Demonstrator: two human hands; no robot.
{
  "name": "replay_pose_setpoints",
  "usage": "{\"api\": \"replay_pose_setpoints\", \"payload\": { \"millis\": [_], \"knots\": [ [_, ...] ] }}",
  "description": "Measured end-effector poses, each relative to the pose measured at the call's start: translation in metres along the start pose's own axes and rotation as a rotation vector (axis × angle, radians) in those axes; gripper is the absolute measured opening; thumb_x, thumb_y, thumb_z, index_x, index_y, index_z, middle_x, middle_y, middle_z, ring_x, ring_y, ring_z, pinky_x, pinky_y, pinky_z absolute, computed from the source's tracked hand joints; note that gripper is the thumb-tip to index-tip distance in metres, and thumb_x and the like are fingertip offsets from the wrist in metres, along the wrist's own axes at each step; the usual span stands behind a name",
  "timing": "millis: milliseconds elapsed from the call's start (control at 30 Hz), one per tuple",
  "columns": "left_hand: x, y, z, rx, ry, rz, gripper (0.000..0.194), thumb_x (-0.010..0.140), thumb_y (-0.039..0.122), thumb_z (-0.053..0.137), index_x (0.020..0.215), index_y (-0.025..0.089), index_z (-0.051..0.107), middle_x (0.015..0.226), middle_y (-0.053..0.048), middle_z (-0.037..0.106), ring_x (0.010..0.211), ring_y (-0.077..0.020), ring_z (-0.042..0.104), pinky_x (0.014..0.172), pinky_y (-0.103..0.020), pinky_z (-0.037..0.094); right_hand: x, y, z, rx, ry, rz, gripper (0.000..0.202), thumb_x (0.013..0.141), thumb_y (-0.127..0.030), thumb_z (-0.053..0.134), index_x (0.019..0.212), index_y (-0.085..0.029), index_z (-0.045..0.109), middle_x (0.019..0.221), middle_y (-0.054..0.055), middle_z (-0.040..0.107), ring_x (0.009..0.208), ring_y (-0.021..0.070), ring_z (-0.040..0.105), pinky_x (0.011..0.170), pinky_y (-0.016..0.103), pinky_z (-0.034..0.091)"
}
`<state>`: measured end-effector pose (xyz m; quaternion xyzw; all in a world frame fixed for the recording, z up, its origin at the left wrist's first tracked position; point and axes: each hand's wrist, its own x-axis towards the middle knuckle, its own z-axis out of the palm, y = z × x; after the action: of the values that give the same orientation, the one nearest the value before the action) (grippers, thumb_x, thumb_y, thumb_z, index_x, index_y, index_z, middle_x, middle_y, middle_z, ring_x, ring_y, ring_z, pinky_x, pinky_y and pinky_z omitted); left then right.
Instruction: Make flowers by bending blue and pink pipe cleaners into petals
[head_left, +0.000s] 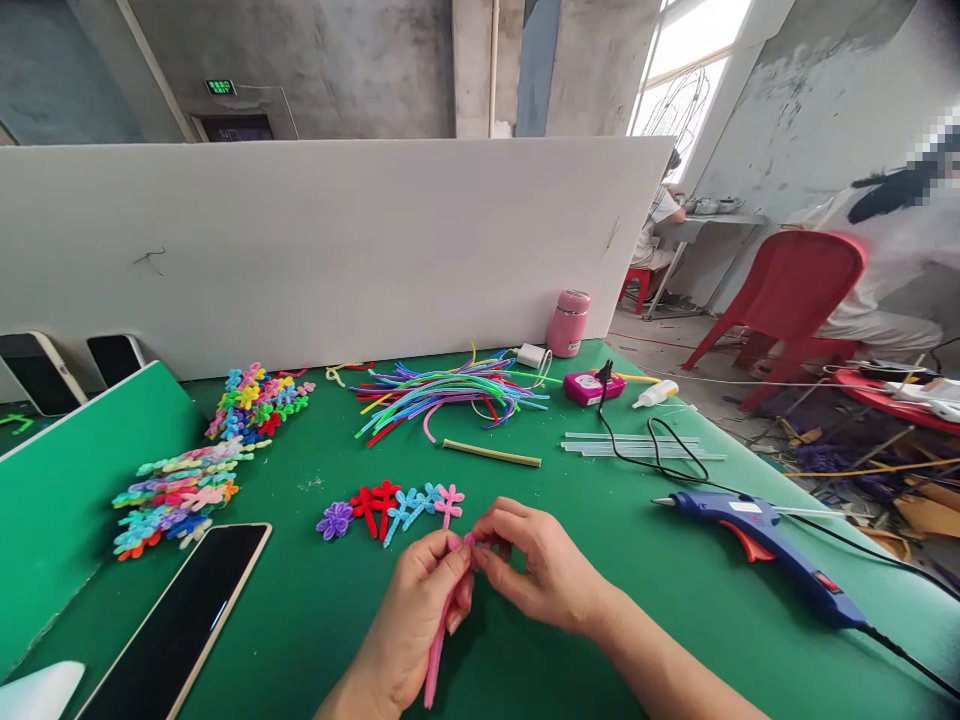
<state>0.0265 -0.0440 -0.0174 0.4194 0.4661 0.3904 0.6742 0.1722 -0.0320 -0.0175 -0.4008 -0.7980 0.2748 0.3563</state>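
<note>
My left hand is closed around a pink pipe cleaner, whose lower end sticks out below the fingers. At its top my right hand pinches a small pink bit of it, fingertips touching those of the left. Just beyond the hands is a pink pipe-cleaner flower; whether its stem joins the held piece is hidden. Left of it lie light blue flowers, red flowers and a purple flower in a row on the green table.
Loose coloured pipe cleaners lie ahead, with piled flowers at left beside a phone. On the right are a blue glue gun, its cable and clear glue sticks. A pink bottle stands by the white panel.
</note>
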Motion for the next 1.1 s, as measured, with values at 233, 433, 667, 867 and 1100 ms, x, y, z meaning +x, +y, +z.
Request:
{"api": "replay_pose_setpoints", "payload": {
  "millis": [233,433,667,867,1100],
  "knots": [
    [-0.001,0.001,-0.002,-0.180,-0.028,-0.060,0.022,0.072,0.032,0.057,0.061,0.016,0.047,0.045,0.006,0.040,0.043,-0.0050,0.030,0.041,-0.017,0.022,0.001,0.002,0.001,-0.206,0.046,-0.163,0.016,0.078,-0.017,0.044,0.072,-0.017,0.058,0.063,0.003,0.055,0.059,0.0128,0.047,0.055,0.024,0.035],
    [-0.002,-0.002,0.001,0.219,0.033,0.172,0.029,0.078,0.038,0.047,0.059,0.017,0.044,0.050,0.005,0.038,0.046,-0.0073,0.032,0.042,-0.019,0.026,0.001,-0.003,0.007,0.216,0.046,0.156,0.015,0.071,-0.015,0.043,0.056,-0.015,0.047,0.055,-0.002,0.041,0.051,0.0082,0.036,0.047,0.020,0.028],
    [-0.005,-0.003,0.002,0.624,0.128,0.528,0.020,0.078,0.026,0.045,0.059,0.018,0.048,0.056,0.002,0.044,0.052,-0.0101,0.037,0.050,-0.021,0.031,0.005,-0.003,0.015,0.895,-0.039,0.597,0.010,0.060,-0.022,0.045,0.053,-0.015,0.045,0.048,-0.006,0.035,0.044,0.0054,0.024,0.044,0.020,0.017],
    [-0.002,-0.005,0.004,0.334,0.103,0.272,0.026,0.080,0.036,0.044,0.062,0.018,0.049,0.052,0.004,0.044,0.047,-0.0093,0.042,0.046,-0.020,0.034,0.008,-0.001,0.003,0.789,-0.025,0.517,0.023,0.069,-0.033,0.053,0.057,-0.014,0.047,0.052,-0.004,0.039,0.049,0.0062,0.029,0.047,0.021,0.021],
    [0.000,-0.005,0.005,0.003,0.050,0.125,0.025,0.078,0.035,0.051,0.063,0.016,0.052,0.053,0.003,0.052,0.047,-0.0078,0.047,0.048,-0.019,0.038,0.007,0.001,0.003,0.809,-0.053,0.402,0.027,0.077,-0.037,0.049,0.062,-0.015,0.044,0.052,-0.002,0.050,0.049,0.0076,0.041,0.050,0.022,0.028]
  ]
}}
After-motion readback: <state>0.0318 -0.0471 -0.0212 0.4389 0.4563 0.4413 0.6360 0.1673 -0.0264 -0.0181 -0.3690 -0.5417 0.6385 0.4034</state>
